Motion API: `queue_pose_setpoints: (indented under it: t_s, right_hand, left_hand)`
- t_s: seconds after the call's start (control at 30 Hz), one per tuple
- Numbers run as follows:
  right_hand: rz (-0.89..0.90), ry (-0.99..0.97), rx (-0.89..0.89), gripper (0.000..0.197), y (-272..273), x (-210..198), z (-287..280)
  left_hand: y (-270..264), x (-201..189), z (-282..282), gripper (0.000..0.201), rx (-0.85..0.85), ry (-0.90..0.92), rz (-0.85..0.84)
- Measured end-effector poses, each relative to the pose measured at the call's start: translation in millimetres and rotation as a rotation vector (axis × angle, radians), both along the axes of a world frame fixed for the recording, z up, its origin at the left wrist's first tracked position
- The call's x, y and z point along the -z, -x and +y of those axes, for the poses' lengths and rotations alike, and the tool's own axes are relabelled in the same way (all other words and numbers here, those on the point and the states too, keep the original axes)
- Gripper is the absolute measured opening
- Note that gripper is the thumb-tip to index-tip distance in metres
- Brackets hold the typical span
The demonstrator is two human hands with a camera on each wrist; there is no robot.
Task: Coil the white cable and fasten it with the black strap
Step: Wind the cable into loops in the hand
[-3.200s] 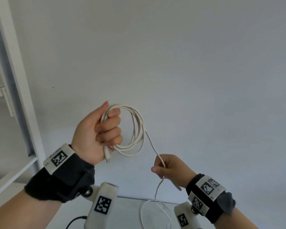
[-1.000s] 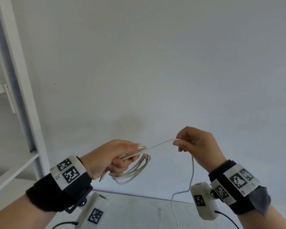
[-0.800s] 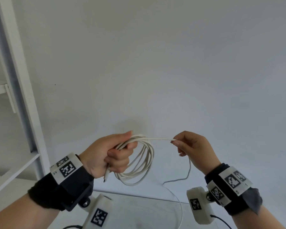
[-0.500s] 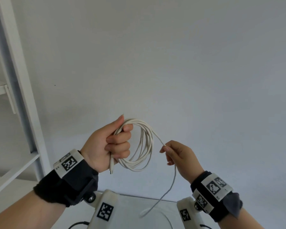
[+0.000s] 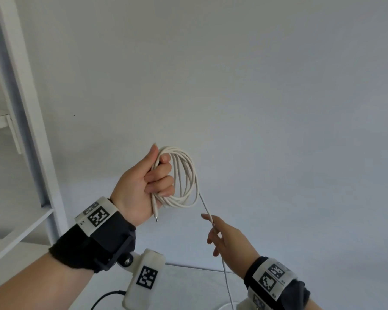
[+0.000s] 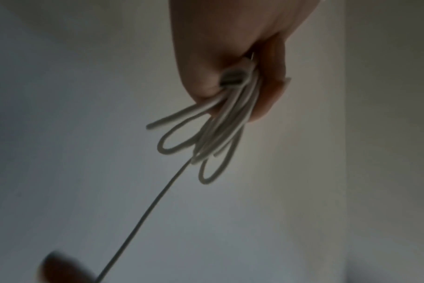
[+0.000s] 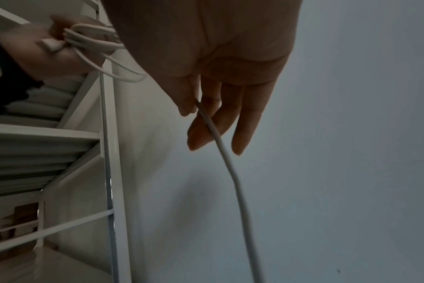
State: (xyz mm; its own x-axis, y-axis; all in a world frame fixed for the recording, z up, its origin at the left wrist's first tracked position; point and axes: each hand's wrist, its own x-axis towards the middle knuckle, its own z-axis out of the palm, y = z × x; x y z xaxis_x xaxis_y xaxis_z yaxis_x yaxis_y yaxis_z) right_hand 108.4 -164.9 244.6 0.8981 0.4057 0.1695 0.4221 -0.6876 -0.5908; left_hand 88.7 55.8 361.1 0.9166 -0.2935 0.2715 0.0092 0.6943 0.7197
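Note:
My left hand (image 5: 152, 182) is raised in front of the wall, its fingers curled round several loops of the white cable (image 5: 189, 175). The cable's plug end (image 5: 155, 212) sticks out below the fist. In the left wrist view the loops (image 6: 220, 137) fan out from under the fingers (image 6: 271, 92). A single strand (image 5: 205, 208) runs down from the coil to my right hand (image 5: 224, 238), lower right. In the right wrist view it passes between that hand's thumb and outstretched fingers (image 7: 206, 122) and hangs on down (image 7: 232, 172). No black strap is in view.
A white shelf unit (image 5: 25, 108) stands at the left against the plain wall. A pale table top (image 5: 188, 285) shows at the bottom edge, with slack cable on it (image 5: 225, 306). A black lead (image 5: 105, 296) runs from the left wrist camera.
My right hand has moved down and right along the strand, its fingers now stretched out. My left hand, still gripping the coil, has stayed raised; the coil has gained a loop.

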Motion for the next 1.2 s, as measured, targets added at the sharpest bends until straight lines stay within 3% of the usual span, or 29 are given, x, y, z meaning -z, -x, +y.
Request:
queue_pose_setpoints:
  t_s: [0.13,0.33,0.5,0.6,0.8,0.93,1.03,1.2]
  right_hand:
    - [0.095,0.150,-0.028,0.052,11,11,3]
    - [0.086,0.279,-0.092,0.065,30,3,14]
    - [-0.007,0.244,-0.142,0.041,49,-19,26]
    - [-0.049,0.240,-0.153,0.038,58,-39,31]
    - [-0.341,0.190,-0.149,0.033,63,-58,35]
    - [-0.482,0.207,-0.114,0.042,57,-72,32]
    - [-0.554,0.163,-0.104,0.026,56,-86,33]
    - [-0.542,0.108,-0.113,0.019,61,-95,33]
  left_hand:
    - [-4,-6,2,0.038,-0.117,0.006,-0.034]
    - [-10,0,1,0.030,-0.176,-0.056,-0.097]
    - [-13,9,2,0.024,-0.268,-0.211,-0.138]
    - [-11,12,0,0.019,-0.335,-0.301,-0.125]
    - [-4,16,-7,0.022,-0.415,-0.548,-0.131]
    - [3,20,-12,0.024,-0.411,-0.800,-0.231]
    - [7,23,-17,0.026,-0.398,-0.967,-0.297]
    - [13,25,-24,0.019,-0.334,-1.045,-0.374]
